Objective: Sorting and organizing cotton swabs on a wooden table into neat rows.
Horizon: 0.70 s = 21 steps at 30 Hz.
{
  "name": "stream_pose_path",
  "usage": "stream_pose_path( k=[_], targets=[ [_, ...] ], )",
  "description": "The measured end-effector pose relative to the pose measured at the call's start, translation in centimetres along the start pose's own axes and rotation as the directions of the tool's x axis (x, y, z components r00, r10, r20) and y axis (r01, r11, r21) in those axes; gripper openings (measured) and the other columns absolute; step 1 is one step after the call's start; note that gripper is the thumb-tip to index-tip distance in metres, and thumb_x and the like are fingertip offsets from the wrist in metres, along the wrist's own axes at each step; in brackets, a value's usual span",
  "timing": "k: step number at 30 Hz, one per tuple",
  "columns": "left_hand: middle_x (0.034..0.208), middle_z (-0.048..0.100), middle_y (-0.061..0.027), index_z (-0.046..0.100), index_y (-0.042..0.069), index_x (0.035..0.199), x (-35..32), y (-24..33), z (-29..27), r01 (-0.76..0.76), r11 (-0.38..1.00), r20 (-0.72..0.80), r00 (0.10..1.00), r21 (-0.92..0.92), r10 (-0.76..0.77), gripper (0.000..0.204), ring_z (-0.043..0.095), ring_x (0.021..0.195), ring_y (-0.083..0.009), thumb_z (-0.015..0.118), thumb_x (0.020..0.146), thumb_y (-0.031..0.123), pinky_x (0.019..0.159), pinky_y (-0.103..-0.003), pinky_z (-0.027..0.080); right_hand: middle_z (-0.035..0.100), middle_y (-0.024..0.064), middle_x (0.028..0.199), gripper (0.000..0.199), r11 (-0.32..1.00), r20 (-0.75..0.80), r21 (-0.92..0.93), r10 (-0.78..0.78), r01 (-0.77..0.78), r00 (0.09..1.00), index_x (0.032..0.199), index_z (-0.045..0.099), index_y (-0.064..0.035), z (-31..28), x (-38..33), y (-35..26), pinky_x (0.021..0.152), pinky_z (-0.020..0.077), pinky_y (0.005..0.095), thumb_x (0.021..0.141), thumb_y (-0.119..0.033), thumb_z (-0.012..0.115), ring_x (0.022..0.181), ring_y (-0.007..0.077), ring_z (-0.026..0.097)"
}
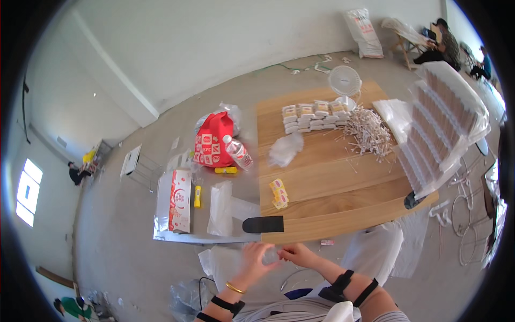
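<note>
Just off the table's near edge, my left hand [255, 263] is curled round a small piece of clear plastic [271, 256], perhaps a bag. My right hand [296, 254] pinches the right side of the same plastic, its fingertips close to the left hand's. Small yellow-and-white labels [279, 194] lie on the wooden tabletop beyond. Farther back are stacked packs of cotton swabs [314, 116], a heap of loose cotton swabs [369, 131] and a crumpled bundle of clear bags [286, 149].
A white fan [345, 81] stands at the back. To the left are a red bag [214, 139], a plastic bottle [237, 152], yellow glue sticks [198, 197] and a red-and-white box [180, 201]. A tall plastic-wrapped stack [448, 129] rises on the right. Other people sit farther off.
</note>
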<state>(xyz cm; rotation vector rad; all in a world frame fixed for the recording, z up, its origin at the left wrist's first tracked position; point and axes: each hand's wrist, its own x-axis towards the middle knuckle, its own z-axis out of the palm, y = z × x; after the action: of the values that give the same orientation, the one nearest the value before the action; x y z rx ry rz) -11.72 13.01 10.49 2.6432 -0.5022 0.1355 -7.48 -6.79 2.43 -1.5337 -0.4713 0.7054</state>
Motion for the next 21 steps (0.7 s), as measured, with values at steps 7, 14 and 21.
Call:
stream_pose_path(
  k=[7, 14, 21],
  targets=[
    [0.112, 0.062, -0.0043, 0.063, 0.015, 0.115, -2.9, -13.4, -0.9, 0.331, 0.931, -0.089, 0.943, 0.156, -0.32, 0.064, 0.057, 0.109, -0.027, 0.089, 0.062, 0.038, 0.093, -0.043, 0.04, 0.069, 0.0036, 0.082, 0.029, 0.981, -0.06, 0.019, 0.193, -0.192, 0.979, 0.095, 0.071, -0.0031, 1.3, -1.5, 1.3, 0.069, 0.0496, 0.0268, 0.1, -0.028, 0.058, 0.075, 0.0103, 0.062],
    [0.115, 0.059, -0.0059, 0.06, 0.013, 0.12, -0.8, -17.5, 1.3, 0.34, 0.931, -0.021, 0.94, 0.133, -0.34, 0.067, 0.056, 0.112, -0.0282, 0.088, 0.064, 0.037, 0.096, -0.042, 0.04, 0.069, 0.003, 0.087, 0.027, 0.96, -0.111, -0.023, 0.275, -0.279, 0.955, 0.096, 0.069, -0.0022, 1.5, -2.5, 1.1, 0.071, 0.0504, 0.0258, 0.102, -0.025, 0.056, 0.078, 0.0095, 0.062],
    [0.118, 0.059, -0.007, 0.06, 0.013, 0.124, 1.5, -19.3, 2.4, 0.194, 0.98, 0.041, 0.98, -0.032, -0.193, 0.07, 0.053, 0.117, -0.0286, 0.087, 0.064, 0.035, 0.1, -0.042, 0.038, 0.069, 0.0028, 0.089, 0.026, 0.938, -0.102, -0.021, 0.343, -0.346, 0.934, 0.099, 0.069, -0.0018, 3.1, -1.6, 1.1, 0.075, 0.0511, 0.0251, 0.103, -0.023, 0.054, 0.08, 0.0094, 0.062]
  ],
)
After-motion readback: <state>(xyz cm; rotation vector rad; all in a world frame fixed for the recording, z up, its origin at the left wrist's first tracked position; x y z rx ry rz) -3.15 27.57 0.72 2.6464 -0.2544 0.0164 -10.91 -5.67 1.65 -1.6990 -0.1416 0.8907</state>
